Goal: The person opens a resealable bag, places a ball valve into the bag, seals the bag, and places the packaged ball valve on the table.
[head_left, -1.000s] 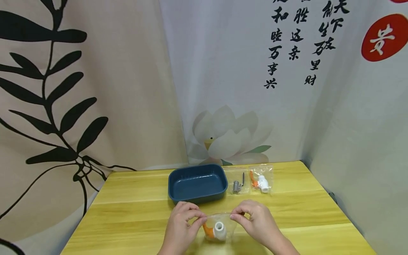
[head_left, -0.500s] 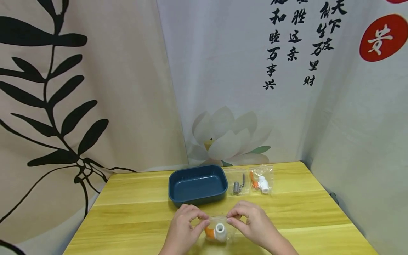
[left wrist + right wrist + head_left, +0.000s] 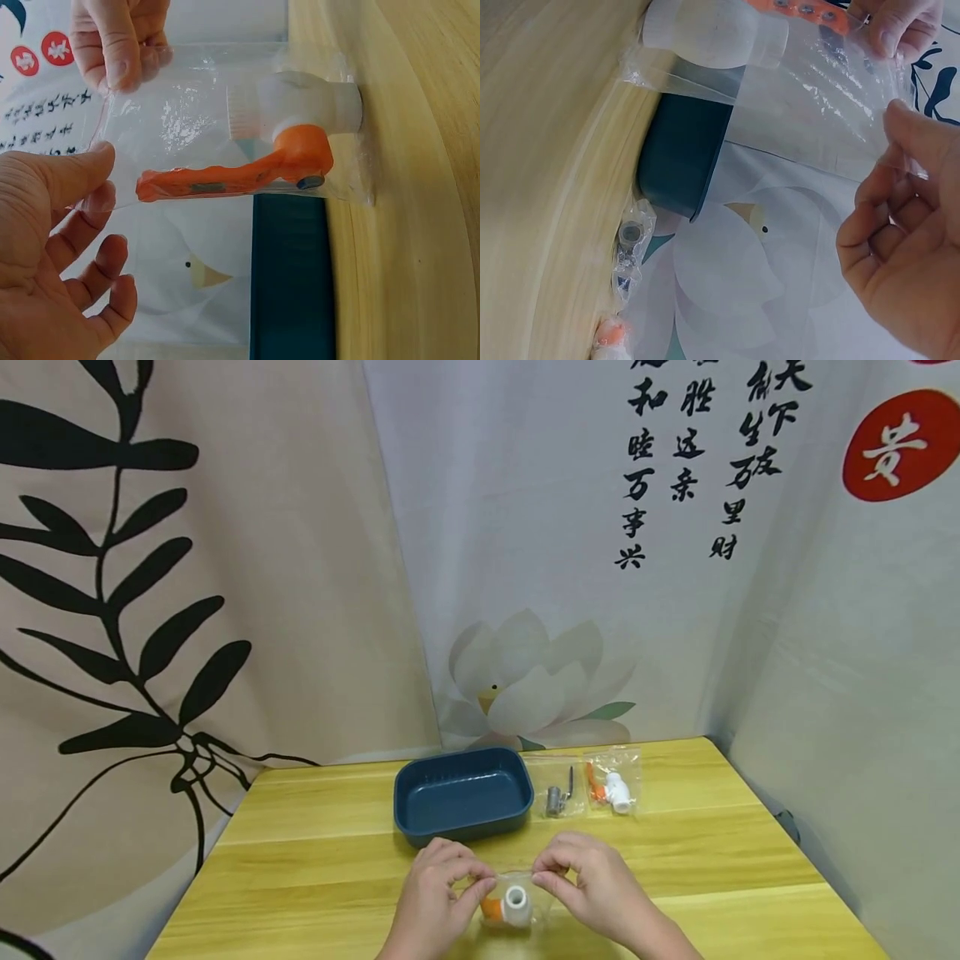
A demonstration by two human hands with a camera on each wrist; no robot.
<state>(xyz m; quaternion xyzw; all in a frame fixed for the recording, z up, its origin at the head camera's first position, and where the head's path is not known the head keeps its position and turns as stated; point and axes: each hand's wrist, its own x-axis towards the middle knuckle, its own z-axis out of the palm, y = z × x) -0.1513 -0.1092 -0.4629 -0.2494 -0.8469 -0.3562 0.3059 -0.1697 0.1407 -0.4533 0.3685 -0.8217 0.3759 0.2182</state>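
Observation:
A clear plastic bag (image 3: 195,97) with a thin red line near its top edge hangs upright between both hands, close over the table. Inside it are a white plastic valve (image 3: 517,907) and its orange lever handle (image 3: 217,182). My left hand (image 3: 441,893) pinches one top corner between thumb and index finger, the other fingers loosely bent. The opposite top corner is pinched by my right hand (image 3: 592,883), whose remaining fingers curl inward in the right wrist view. The bag's top edge is stretched between the two pinches.
Behind the hands stands a dark blue rectangular tray (image 3: 463,835). Right of it lie a bag with grey metal parts (image 3: 554,802) and another bag with a white and orange valve (image 3: 618,793). The wooden table (image 3: 300,843) meets a printed curtain (image 3: 337,568) at the back.
Both hands have drawn slightly closer together, so less of the bag's top edge spans between them. The grips stay on the corners, and the bag sits slightly lower in the view.

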